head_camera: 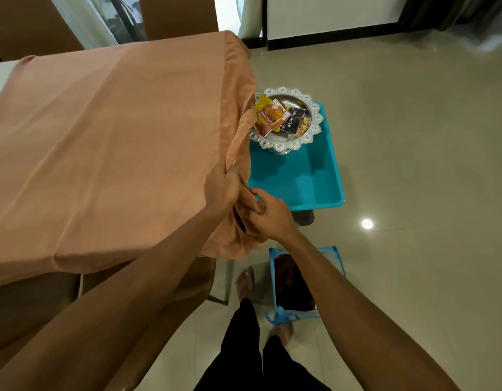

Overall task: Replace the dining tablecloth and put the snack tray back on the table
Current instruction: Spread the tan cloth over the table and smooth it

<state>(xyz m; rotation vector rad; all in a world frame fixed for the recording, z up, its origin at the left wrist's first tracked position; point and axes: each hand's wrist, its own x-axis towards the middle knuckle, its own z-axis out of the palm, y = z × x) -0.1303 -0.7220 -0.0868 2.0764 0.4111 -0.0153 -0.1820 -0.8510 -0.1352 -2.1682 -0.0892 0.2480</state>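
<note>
A peach-brown tablecloth covers the dining table and hangs over its right edge. My left hand grips a bunch of the cloth at the table's near right corner. Just below it, my right hand pinches the hanging fold of the same cloth. The silver snack tray with a scalloped rim holds several snack packets, one marked almonds. It stands in a turquoise plastic tray on a low stand right of the table, partly hidden by the hanging cloth.
A blue bag with a dark cloth inside sits on the tiled floor by my bare feet. Brown chairs stand at the table's far side and one is tucked under the near edge. Pale floor stretches to the right.
</note>
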